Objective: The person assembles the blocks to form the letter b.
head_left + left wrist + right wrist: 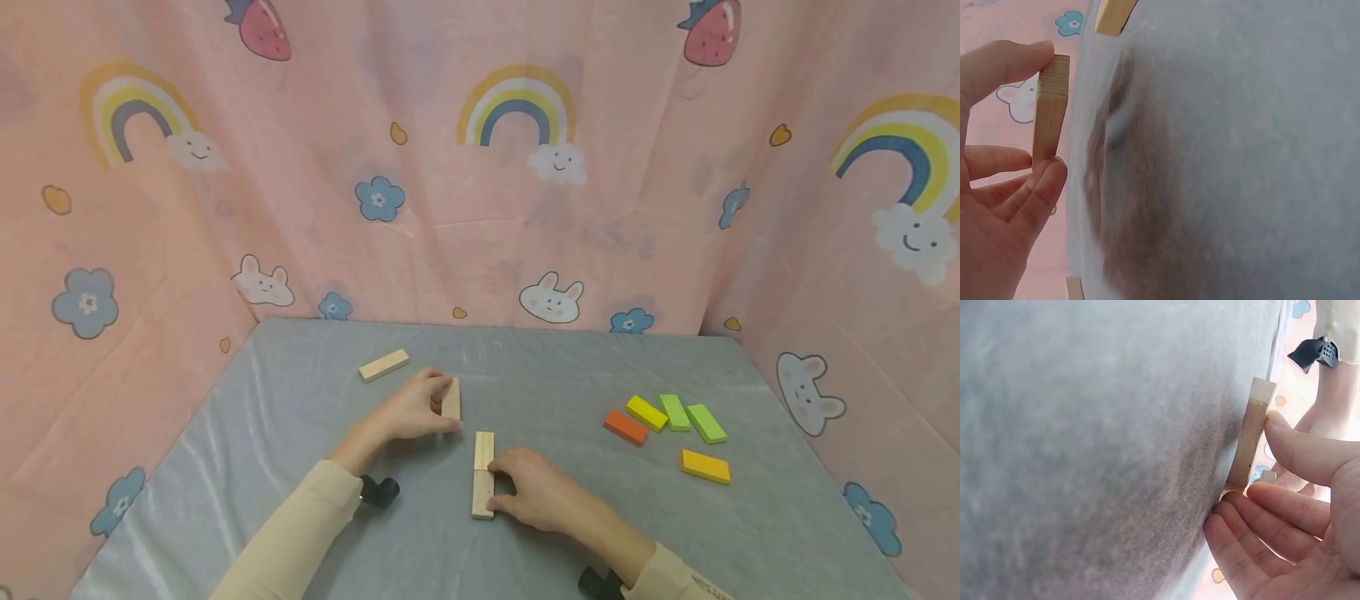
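Observation:
A plain wooden block [452, 400] is pinched lengthwise by my left hand [411, 407], thumb at one end and fingers at the other. The left wrist view shows this block [1052, 115] apart from the cloth. To its right, two similar blocks lie end to end in a line, a far one [484, 448] and a near one [483, 495]. My right hand [542, 492] touches their right side, thumb against the near block [1251, 440] and fingertips by the seam. In the right wrist view, its fingers look loosely bent rather than wrapped round the block.
Another plain block [384, 365] lies at the back left. On the right are an orange-red block [626, 427], two yellow ones, the nearer [705, 467] set apart, and two green ones [707, 423]. Grey cloth [555, 383] covers the table. A pink patterned curtain [420, 250] surrounds it.

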`<state>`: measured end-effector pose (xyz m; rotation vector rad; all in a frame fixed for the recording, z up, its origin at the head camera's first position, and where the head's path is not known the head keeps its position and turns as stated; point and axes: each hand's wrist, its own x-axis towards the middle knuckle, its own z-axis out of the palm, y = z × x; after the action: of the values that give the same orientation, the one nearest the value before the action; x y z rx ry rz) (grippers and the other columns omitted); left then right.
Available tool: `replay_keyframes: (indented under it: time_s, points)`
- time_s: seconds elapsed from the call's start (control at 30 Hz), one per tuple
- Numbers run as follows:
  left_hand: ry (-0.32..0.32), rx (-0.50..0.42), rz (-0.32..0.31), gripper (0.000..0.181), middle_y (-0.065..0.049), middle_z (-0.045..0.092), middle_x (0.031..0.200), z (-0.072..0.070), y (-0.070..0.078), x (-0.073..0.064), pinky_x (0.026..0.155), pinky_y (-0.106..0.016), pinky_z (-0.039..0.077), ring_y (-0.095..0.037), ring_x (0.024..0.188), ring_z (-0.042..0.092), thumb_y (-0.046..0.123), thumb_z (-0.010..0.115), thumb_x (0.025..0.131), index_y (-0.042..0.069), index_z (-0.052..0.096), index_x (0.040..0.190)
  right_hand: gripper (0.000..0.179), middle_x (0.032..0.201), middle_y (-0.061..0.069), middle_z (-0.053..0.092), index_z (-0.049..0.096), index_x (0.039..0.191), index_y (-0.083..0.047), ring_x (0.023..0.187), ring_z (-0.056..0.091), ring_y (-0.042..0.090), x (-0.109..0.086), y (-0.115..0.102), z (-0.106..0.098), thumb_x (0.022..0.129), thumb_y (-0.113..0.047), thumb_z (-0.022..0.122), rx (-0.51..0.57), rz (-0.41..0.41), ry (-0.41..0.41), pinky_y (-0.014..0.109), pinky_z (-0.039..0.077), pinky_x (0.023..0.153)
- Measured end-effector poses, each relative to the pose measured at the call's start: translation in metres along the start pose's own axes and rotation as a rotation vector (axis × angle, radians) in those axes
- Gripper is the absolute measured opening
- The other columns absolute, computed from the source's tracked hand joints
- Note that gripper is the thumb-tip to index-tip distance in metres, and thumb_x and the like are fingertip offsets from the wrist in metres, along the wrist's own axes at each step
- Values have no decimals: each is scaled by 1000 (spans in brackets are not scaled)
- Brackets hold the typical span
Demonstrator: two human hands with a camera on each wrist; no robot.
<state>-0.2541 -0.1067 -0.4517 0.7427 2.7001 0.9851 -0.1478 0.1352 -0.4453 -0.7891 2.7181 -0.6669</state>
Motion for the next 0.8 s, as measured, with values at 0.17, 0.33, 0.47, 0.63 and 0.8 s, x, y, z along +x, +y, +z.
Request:
replay_keyframes:
  time_s: [0.17,0.33,0.47,0.63,0.8]
  points:
    - [-1,0,11,81,-16,46,146,4,3,4,87,-38,54,-19,104,60,33,82,86,-5,47,148,41,107,2,69,72,115,-4,102,63,20,1,2,1,85,-29,84,3,1,-2,44,52,90]
    - [7,-6,10,81,-17,46,146,7,8,8,87,-39,53,-20,104,60,33,82,85,-6,47,147,40,106,1,69,72,115,-4,101,63,19,1,3,2,85,-29,84,5,-9,-1,43,52,89]
    - [-1,-18,11,82,-18,45,146,10,11,13,87,-39,54,-21,105,61,33,82,85,-6,47,147,40,107,2,68,72,115,-4,102,63,20,0,3,1,86,-29,83,1,-9,-1,44,52,90]
    - [-3,-11,-3,83,-17,45,146,15,11,20,86,-37,54,-21,106,61,36,82,86,-5,46,148,41,109,3,69,71,116,-4,104,63,21,-1,2,0,86,-28,83,10,-5,-9,45,52,90]
    - [-3,11,-1,82,-16,46,146,19,13,25,85,-36,53,-19,105,59,37,81,86,-4,47,148,41,109,4,69,71,117,-3,104,63,22,-1,1,-1,86,-27,84,13,-1,-11,45,52,90]
